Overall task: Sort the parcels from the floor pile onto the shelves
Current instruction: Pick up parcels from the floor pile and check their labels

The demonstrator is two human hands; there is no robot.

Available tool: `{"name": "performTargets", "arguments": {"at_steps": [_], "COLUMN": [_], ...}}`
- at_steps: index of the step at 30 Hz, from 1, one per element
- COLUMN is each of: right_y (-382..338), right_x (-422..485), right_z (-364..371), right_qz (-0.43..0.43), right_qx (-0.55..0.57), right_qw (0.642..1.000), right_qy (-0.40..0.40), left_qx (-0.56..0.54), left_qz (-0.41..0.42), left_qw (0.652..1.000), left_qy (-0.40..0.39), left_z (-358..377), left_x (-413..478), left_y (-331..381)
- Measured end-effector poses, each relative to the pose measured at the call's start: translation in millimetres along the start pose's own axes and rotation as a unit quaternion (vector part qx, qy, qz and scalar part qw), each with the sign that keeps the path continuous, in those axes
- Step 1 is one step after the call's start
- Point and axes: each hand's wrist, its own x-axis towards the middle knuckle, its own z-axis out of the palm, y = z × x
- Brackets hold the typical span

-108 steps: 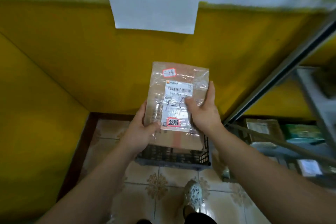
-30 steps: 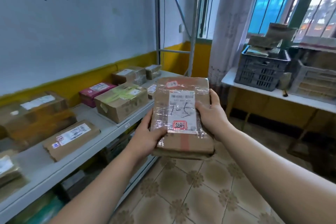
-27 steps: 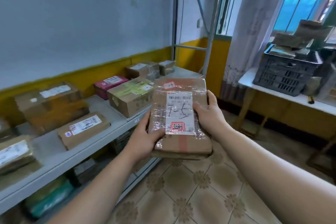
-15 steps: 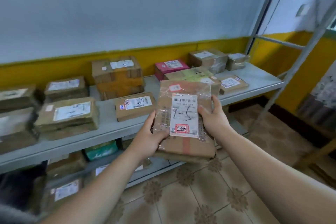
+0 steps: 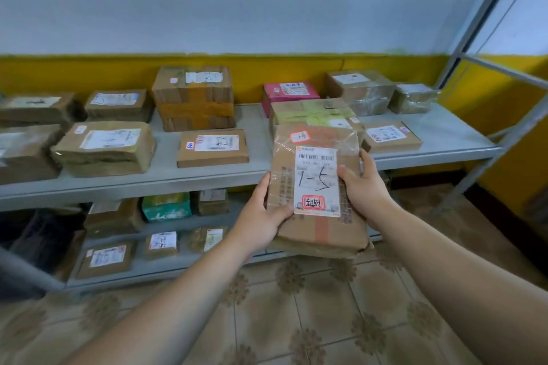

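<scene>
Brown cardboard under clear film, the parcel (image 5: pixel 317 190) is held in the air by both hands, just in front of the front edge of the upper shelf (image 5: pixel 166 179) and toward its right half. It rests on nothing yet. It is tipped so that its white label (image 5: pixel 316 184) faces up toward the head, probably so the handwritten mark, which looks like "1-5", can be read and matched to a spot. The parcels already on the shelf also lie label-up in loose rows, which suits that kind of reading. The left hand (image 5: pixel 261 216) grasps the parcel's near left edge, thumb laid over the top face at the label's lower corner, and its other fingers are hidden underneath. The right hand (image 5: pixel 363 190) grasps the right edge higher up, thumb pressed on top beside the label, with its remaining fingers wrapped behind and out of sight. Both forearms reach forward from the lower corners of the view and converge on the parcel, wrists fairly straight. The step in hand seems to be choosing a place. The bare strip of shelf between the flat carton (image 5: pixel 212 147) and the green-taped box (image 5: pixel 311 114) looks like one candidate.
</scene>
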Motion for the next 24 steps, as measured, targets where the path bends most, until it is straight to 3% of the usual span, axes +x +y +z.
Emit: {"name": "performTargets", "arguments": {"at_steps": [11,24], "right_y": [98,113], "right_x": [15,54], "right_z": [-146,-146], "right_qz": [0.024,0.015], "right_qx": [-0.024,-0.009], "right_qw": [0.999,0.998], "right_qy": [-0.012,-0.060], "left_qx": [-0.003,-0.001], "left_qz": [-0.038,-0.067], "left_qw": [0.999,0.997], "left_qy": [-0.007,0.025], "left_z": [177,192], "left_x": [-28,-8], "left_y": [7,4]}}
